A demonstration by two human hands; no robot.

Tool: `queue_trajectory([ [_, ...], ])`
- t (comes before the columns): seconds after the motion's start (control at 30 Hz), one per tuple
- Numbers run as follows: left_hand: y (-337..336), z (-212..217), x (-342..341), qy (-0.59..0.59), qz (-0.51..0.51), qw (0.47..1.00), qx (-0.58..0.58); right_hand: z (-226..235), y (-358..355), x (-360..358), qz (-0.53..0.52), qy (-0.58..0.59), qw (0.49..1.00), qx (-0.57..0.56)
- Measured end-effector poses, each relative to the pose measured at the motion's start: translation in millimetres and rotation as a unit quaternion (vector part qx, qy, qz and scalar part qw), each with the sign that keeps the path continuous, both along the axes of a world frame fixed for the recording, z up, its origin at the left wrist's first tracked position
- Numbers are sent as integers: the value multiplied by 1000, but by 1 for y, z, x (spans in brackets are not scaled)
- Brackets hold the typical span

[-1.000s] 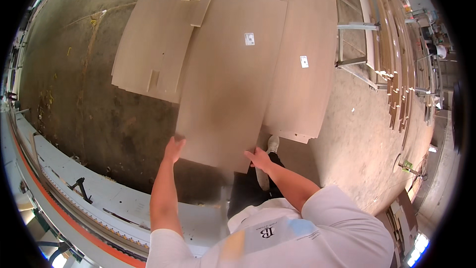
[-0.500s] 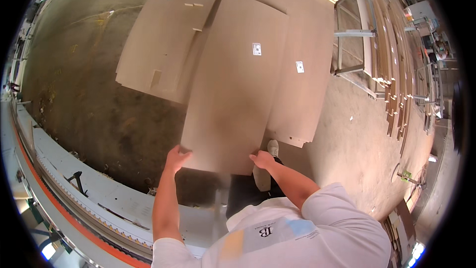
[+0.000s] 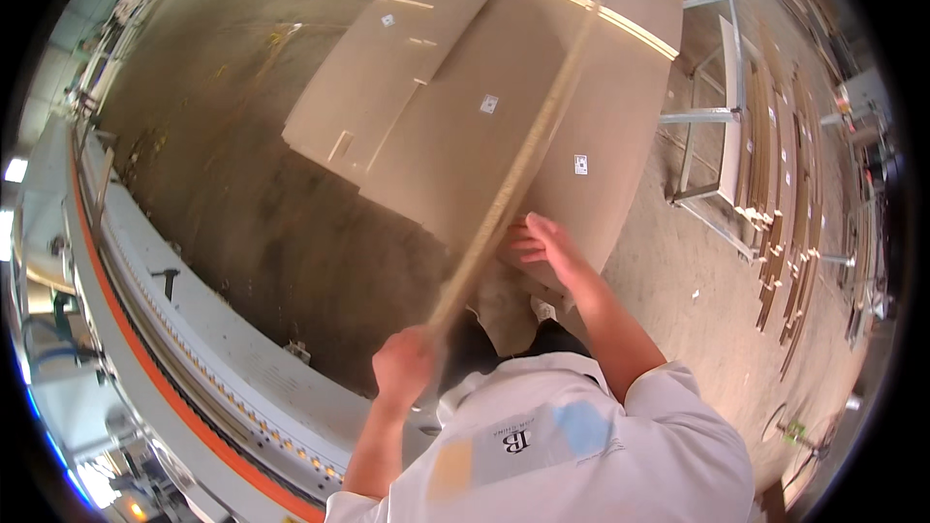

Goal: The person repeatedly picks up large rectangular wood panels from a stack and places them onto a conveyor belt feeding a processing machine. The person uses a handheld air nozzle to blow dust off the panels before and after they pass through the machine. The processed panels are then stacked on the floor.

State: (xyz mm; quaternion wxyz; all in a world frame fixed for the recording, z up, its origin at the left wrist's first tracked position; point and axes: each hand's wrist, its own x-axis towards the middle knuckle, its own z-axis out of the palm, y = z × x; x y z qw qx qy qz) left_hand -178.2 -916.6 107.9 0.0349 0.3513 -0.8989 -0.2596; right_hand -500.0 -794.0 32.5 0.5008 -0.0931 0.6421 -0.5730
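A long brown board (image 3: 518, 174) stands tilted up on its long side, so that I see mostly its pale narrow edge, blurred by motion. My left hand (image 3: 403, 364) is closed around its near end. On the board's right side my right hand (image 3: 548, 244) has its fingers stretched out and apart, close to the board; whether they touch it I cannot tell. Flat brown panels lie beneath and around, including a middle panel (image 3: 475, 68) with a white label and a right panel (image 3: 610, 126) with another label.
Along my left runs a long grey machine with an orange strip (image 3: 194, 423). To the right, a metal rack frame (image 3: 702, 116) stands beside several long brown strips (image 3: 780, 184). My shoe (image 3: 543, 309) is close to the panels' near edge.
The board has turned from lying face-up between both hands to standing on edge. My left hand has moved right and down with it; my right hand has let go and moved up and right.
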Motion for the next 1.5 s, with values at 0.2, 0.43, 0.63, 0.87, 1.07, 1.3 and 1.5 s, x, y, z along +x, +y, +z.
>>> queue_trajectory([
  [0.2,139,-6,-17,-50,50,996,-62,30,65,-51,68,26,987,145],
  [0.43,260,-5,-21,50,147,936,315,-5,148,-58,49,-11,981,186],
  [0.63,312,-71,-42,267,297,671,625,-18,178,-14,41,-99,977,186],
  [0.87,342,-147,-66,512,501,196,670,-6,224,38,266,-255,896,247],
  [1.07,365,-154,-17,485,641,208,558,-9,212,-95,368,395,834,109],
  [1.3,395,-153,21,513,658,206,512,-74,188,-271,390,620,566,378],
  [1.5,400,-124,33,532,652,216,495,-133,207,-310,337,527,643,442],
])
